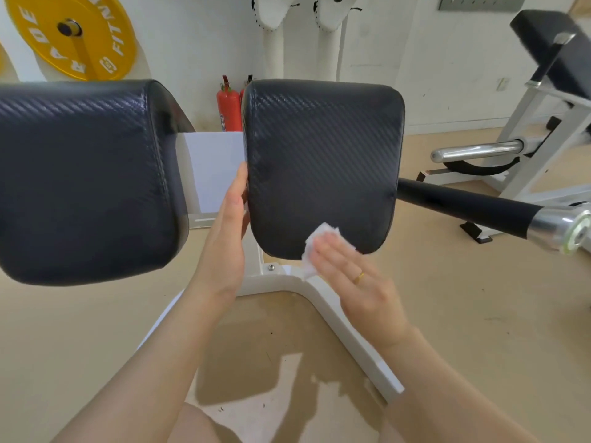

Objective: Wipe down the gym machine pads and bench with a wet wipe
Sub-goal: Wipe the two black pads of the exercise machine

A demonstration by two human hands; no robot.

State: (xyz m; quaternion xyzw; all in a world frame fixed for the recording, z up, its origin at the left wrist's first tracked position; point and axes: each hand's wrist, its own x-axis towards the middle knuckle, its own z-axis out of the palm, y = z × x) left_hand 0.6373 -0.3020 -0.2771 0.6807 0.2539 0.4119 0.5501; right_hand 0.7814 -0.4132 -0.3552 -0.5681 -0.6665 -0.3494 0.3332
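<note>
Two black textured pads sit side by side on a white machine frame (287,282). The right pad (323,155) is in the middle of the view, the left pad (83,174) fills the left side. My right hand (355,276) presses a crumpled white wet wipe (315,244) flat against the lower edge of the right pad, fingers extended. My left hand (227,238) holds the right pad's left edge, fingers wrapped behind it and hidden.
A black handle with a chrome end (473,209) sticks out to the right of the pad. Another bench with a black pad (553,49) stands at the far right. A yellow weight plate (73,33) and a red fire extinguisher (228,107) are by the wall.
</note>
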